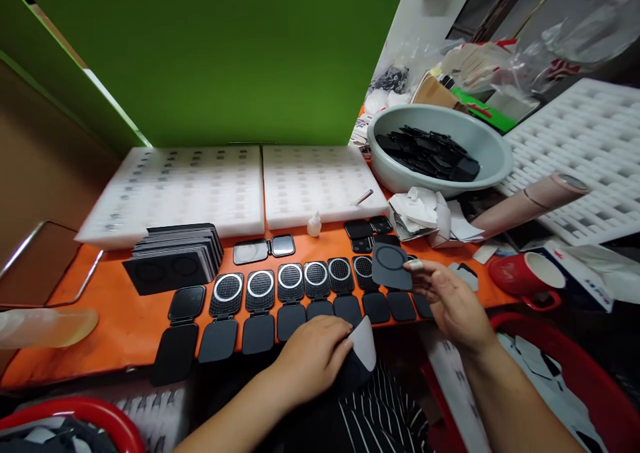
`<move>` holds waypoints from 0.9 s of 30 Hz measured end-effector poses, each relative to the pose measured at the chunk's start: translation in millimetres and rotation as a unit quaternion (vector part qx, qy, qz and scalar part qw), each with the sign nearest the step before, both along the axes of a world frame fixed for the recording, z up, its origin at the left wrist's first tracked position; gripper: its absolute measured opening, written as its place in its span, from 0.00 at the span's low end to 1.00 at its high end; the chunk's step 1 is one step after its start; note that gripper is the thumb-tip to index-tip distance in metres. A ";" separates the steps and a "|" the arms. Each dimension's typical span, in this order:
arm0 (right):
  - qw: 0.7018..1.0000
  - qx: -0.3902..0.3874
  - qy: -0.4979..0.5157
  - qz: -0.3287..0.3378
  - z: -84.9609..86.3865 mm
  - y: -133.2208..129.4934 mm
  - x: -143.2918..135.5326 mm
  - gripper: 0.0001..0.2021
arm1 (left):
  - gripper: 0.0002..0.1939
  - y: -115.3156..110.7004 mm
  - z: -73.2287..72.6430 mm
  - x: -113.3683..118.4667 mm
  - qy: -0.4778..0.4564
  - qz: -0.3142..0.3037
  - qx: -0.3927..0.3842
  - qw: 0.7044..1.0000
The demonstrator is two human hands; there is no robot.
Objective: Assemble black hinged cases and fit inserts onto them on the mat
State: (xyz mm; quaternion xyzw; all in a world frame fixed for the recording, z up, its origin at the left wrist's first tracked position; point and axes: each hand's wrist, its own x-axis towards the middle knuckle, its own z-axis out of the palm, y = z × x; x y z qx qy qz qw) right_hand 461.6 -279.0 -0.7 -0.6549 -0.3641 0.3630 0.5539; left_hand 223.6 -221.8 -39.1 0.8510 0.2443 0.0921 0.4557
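Note:
In the head view my right hand [457,306] pinches the edge of a thin dark square pad [391,276] with a ring mark. A white wrap [415,265] covers one of its fingertips. My left hand [315,356] grips a bent, pale-backed sheet [365,345] low at the table edge, above my lap. Between and beyond my hands runs a row of unfolded black hinged panels, several with a silver ring [261,282] on a gridded face. The pad in my right hand covers part of that row. At the row's left end lies a glossy hinged panel [187,303].
A stack of dark cards [175,259] stands at left. Behind are white foam trays [185,179], a small dropper bottle [315,225] and a green panel [225,53]. At right are a basin [493,156] of black parts, a pinkish flask [530,206] and a red mug [515,276].

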 end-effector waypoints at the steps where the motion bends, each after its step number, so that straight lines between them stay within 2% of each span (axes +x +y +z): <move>1: 1.000 0.003 -0.007 0.001 0.3 0.6 -1.0 0.18 | 0.10 0.3 -2.3 6.5 -0.005 -0.017 0.026 1.000; 5: 1.000 -0.029 -0.003 -0.011 -3.1 8.1 -4.5 0.25 | 0.11 0.8 -17.1 25.8 -0.012 -0.049 0.108 0.993; 8: 0.998 -0.062 0.017 0.025 -12.1 14.2 -4.5 0.18 | 0.11 -0.3 -27.2 31.9 -0.007 -0.052 0.142 0.988; 12: 0.997 -0.031 -0.036 0.067 -32.5 23.3 -7.0 0.14 | 0.11 -1.1 -35.2 33.5 0.006 -0.051 0.172 0.984; 15: 0.992 -0.037 -0.090 0.084 -50.6 33.1 -10.1 0.12 | 0.11 -1.4 -39.8 33.7 0.011 -0.049 0.180 0.982; 20: 0.983 -0.078 -0.091 0.136 -75.7 48.5 -14.0 0.10 | 0.12 -3.0 -47.1 34.2 0.006 -0.031 0.179 0.983; 27: 0.978 -0.086 -0.128 0.143 -84.5 58.0 -20.7 0.09 | 0.11 -2.6 -50.4 33.6 0.003 -0.037 0.168 0.985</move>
